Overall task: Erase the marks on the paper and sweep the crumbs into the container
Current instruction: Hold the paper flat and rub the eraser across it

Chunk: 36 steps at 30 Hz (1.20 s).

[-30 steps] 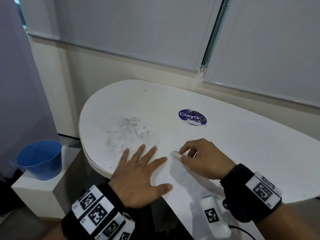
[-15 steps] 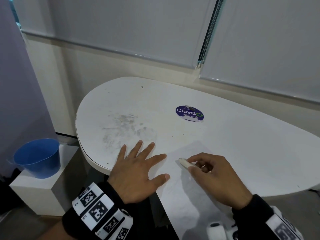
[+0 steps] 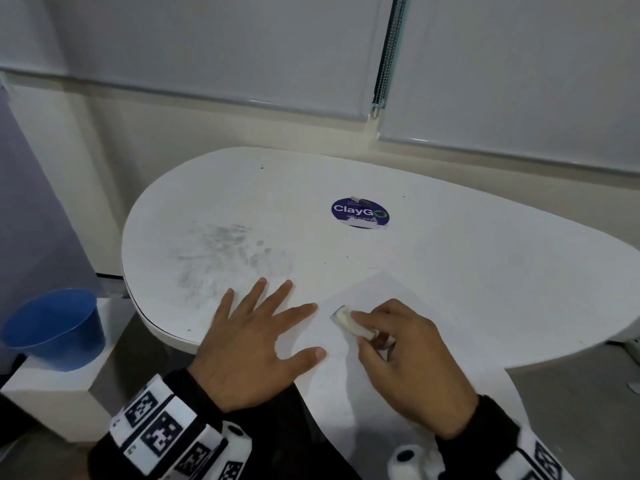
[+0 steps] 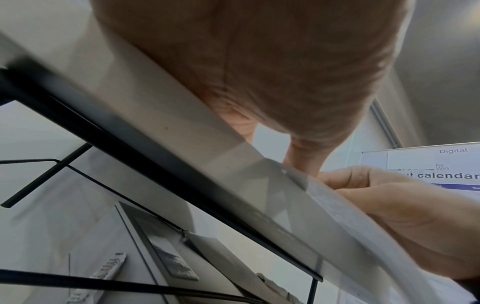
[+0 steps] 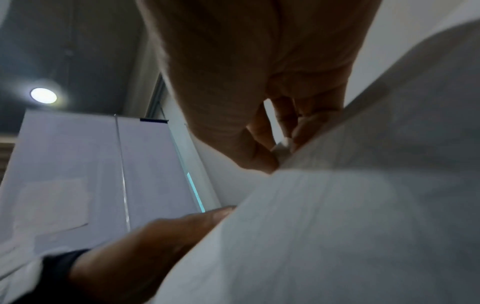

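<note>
A white sheet of paper [image 3: 388, 292] lies on the white table [image 3: 485, 271] and hangs over its near edge. My left hand [image 3: 256, 337] lies flat with spread fingers, pressing the paper's left side and the tabletop. My right hand [image 3: 398, 351] pinches a small white eraser [image 3: 349, 320] and holds its end against the paper. In the right wrist view the right hand's fingers [image 5: 262, 148] curl round the eraser above the paper [image 5: 337, 226]. A blue container [image 3: 52, 327] stands on a low white block left of the table. No marks or crumbs show on the paper.
Grey smudges [image 3: 225, 251] cover the table's left part. A round purple ClayGo sticker [image 3: 360, 211] sits near the middle. Window blinds [image 3: 207, 46] and a wall rise behind the table. The white block [image 3: 55, 393] stands below the table's left edge.
My right hand has slid the eraser toward me and slightly right along the paper. The left hand stays flat in place. The head view has tipped downward.
</note>
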Motion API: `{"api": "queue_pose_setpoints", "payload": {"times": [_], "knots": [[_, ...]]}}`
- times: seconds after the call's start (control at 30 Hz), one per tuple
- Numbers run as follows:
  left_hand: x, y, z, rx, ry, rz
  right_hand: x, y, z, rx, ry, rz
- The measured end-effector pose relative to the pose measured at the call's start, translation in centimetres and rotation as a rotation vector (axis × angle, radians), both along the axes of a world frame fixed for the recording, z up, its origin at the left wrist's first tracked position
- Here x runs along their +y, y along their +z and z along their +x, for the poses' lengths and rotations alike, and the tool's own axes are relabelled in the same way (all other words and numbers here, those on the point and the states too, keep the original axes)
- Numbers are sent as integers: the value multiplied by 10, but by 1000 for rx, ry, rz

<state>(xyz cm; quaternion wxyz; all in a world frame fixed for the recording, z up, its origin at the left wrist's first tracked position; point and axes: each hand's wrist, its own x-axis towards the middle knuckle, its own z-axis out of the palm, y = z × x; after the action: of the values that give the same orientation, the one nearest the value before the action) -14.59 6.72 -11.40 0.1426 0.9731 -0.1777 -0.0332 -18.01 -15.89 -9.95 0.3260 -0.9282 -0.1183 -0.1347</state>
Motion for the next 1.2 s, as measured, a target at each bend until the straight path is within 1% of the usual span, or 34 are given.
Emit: {"api": "queue_pose_setpoints", "payload": {"times": [0.03,0.13,0.17,0.2,0.3,0.33,0.37,0.47,0.5,0.53,0.63,0.67,0.77,0.8,0.83,0.93,0.97,1.03,1.1,1.13,1.2], "knots": [[0,0,0,-2,-3,0,-3,0,2,-11,-15,-11],[1,0,0,-9,-8,-19,-13,0,11,-55,-145,-36],[1,0,0,-10,-6,-28,-14,1,11,-62,-151,-38],[1,0,0,-12,-5,-37,-12,3,9,-52,-118,-33],[0,0,-1,-19,-5,-30,-1,9,-1,42,73,-8],[-1,0,-1,-20,-3,-22,-1,10,0,56,80,-12],[-1,0,-1,-20,1,-21,-4,10,6,49,40,-9],[-1,0,-1,-9,8,-27,-15,12,27,27,-157,-38],[-1,0,-1,-4,6,-20,-14,14,29,21,-180,-63],[-1,0,-1,-1,6,-14,-10,16,28,27,-163,-84],[-1,2,0,0,9,1,4,20,13,65,15,-145],[-1,3,0,-2,10,3,2,21,14,76,11,-156],[-1,2,-2,-8,11,-5,-22,21,34,59,-177,-135],[-2,2,-2,-9,10,-3,-27,22,37,62,-212,-134],[-2,2,-3,-9,10,0,-29,22,37,59,-200,-148],[-3,2,-2,-9,11,12,-16,24,24,87,-19,-190],[-2,3,-2,-12,9,13,-17,26,24,104,3,-198],[-2,3,-2,-18,14,6,-26,31,33,71,-72,-217],[-2,3,-3,-17,15,-5,-40,38,42,37,-191,-173],[-3,2,-3,-16,15,-8,-44,41,42,25,-214,-132],[-3,1,-2,-18,15,-1,-43,42,38,5,-194,-99]]}}
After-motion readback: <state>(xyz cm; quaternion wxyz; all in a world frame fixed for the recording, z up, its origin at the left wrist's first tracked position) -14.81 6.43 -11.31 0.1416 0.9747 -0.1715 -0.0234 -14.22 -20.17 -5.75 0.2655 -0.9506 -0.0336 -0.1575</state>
